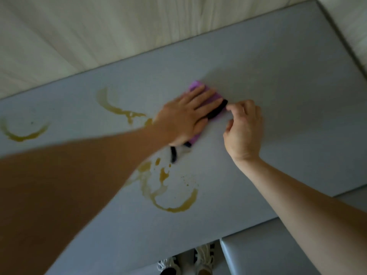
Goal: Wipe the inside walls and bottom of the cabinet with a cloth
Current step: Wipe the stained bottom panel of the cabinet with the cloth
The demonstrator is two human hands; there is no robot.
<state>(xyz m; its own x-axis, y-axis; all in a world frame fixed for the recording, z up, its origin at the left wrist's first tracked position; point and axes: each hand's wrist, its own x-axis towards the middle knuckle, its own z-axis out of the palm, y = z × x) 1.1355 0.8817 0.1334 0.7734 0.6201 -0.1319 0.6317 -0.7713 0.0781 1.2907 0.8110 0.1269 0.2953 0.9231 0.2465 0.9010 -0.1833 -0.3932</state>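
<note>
A purple cloth (215, 96) with a black edge lies flat on the grey bottom panel of the cabinet (288, 108). My left hand (186, 116) presses on the cloth with straight fingers and covers most of it. My right hand (245, 129) is just right of the cloth, its thumb and forefinger pinching at the black edge. Yellow-brown ring stains (174, 203) mark the panel in front of and left of the cloth, one arc (113, 108) behind my left forearm and another (21, 135) at the far left.
A pale wood-grain back wall (99, 36) rises behind the panel and a side wall (353, 26) stands at the right. Below the front edge I see shoes (202, 259) on the floor and a grey door panel (258, 257).
</note>
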